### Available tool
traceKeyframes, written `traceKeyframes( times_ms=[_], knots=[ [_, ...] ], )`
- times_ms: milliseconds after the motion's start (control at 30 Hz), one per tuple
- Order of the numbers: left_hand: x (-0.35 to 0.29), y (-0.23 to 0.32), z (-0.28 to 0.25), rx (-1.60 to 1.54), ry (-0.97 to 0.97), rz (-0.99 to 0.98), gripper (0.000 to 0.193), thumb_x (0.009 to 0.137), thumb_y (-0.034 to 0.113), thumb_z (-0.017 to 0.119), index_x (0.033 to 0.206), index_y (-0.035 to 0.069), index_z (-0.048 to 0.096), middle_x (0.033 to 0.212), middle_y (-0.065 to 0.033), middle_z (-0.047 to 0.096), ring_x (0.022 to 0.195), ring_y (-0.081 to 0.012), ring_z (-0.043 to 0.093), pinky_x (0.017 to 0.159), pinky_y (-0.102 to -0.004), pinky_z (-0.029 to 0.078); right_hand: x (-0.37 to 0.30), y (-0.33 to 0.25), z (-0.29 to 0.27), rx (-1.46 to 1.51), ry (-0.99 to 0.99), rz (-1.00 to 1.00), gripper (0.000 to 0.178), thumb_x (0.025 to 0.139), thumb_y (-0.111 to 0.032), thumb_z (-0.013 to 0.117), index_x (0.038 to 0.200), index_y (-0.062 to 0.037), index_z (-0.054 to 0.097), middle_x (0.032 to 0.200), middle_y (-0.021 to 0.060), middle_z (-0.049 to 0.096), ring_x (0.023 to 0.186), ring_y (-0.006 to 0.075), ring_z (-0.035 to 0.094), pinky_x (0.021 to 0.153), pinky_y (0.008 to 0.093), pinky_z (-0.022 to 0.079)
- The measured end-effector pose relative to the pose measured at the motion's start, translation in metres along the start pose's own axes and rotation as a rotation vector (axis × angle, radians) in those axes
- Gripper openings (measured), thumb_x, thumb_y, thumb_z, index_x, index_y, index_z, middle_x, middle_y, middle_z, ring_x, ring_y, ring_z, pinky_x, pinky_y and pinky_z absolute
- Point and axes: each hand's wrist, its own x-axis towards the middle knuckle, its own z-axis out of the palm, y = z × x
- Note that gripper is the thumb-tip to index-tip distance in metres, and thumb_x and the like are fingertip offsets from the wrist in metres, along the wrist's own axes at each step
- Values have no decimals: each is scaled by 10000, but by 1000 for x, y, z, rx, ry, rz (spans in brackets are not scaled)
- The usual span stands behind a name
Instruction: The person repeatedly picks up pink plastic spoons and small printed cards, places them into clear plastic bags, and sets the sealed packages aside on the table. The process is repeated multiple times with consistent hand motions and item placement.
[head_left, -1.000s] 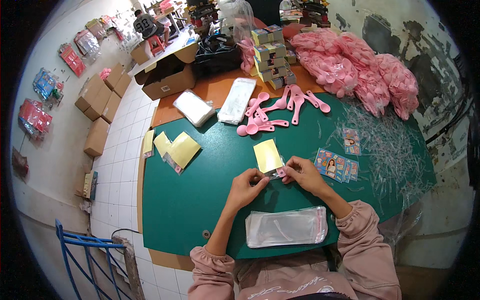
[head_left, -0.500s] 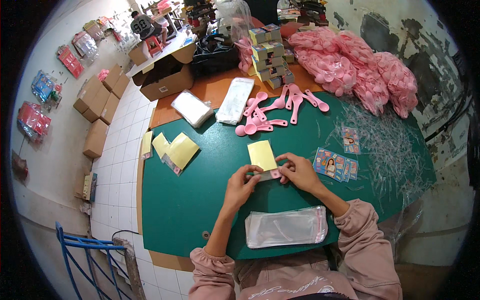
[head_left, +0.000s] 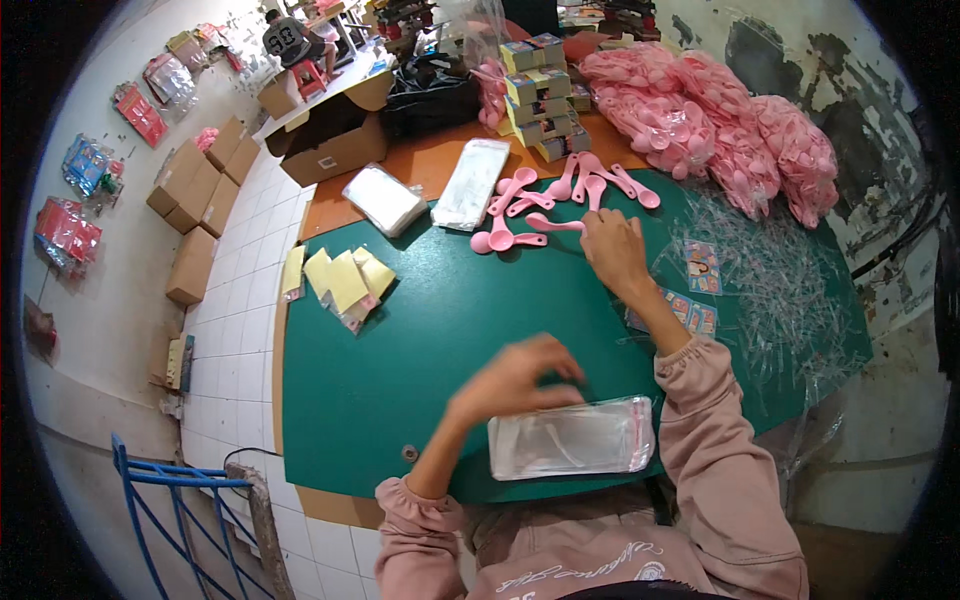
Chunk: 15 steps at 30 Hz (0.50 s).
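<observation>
My right hand (head_left: 612, 250) is stretched out across the green table (head_left: 420, 330), with its fingertips at the handle of a pink plastic spoon (head_left: 553, 225). That spoon lies at the near edge of a loose group of pink spoons (head_left: 560, 190). My left hand (head_left: 515, 380) is blurred, its fingers curled just above the top edge of a stack of clear plastic bags (head_left: 572, 438) lying in front of me. Whether it pinches a bag is unclear. The yellow card is out of sight.
Yellow cards (head_left: 345, 280) lie at the table's left edge and small picture cards (head_left: 700, 268) to the right. Further back are clear bag packs (head_left: 470, 185), stacked small boxes (head_left: 540, 95), big bags of pink spoons (head_left: 700, 130) and an open carton (head_left: 325, 140). A person sits far behind.
Both hands were together at the table's middle on a yellow card and a small pink piece. Now the right hand has reached forward to the spoons and the left has pulled back over the bags.
</observation>
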Motion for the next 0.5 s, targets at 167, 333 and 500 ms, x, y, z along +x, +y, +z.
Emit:
traceKeyframes(
  times_ms=[167,333,500],
  knots=[
    [15,14,43,-13,-153,24,212,736,129,668,883,31,550,874,-110,608,776,-223,607,676,-293,473,-12,9,-37,577,83,102,142,799,-148,572,847,-14,566,764,99,576,702,207,573,620,330,456],
    [18,5,34,-321,-82,-165,182,765,167,658,853,31,575,741,-68,654,664,-150,627,603,-267,470,-26,18,-27,1022,96,335,154,836,-150,560,883,-4,568,726,62,593,638,103,576,557,257,472],
    [14,-12,24,-416,-30,-91,160,812,178,607,895,51,657,950,-33,646,804,-125,601,740,-253,466,-34,7,-28,1127,197,375,127,847,-91,538,940,-6,556,735,49,612,645,82,577,584,222,471]
  ],
)
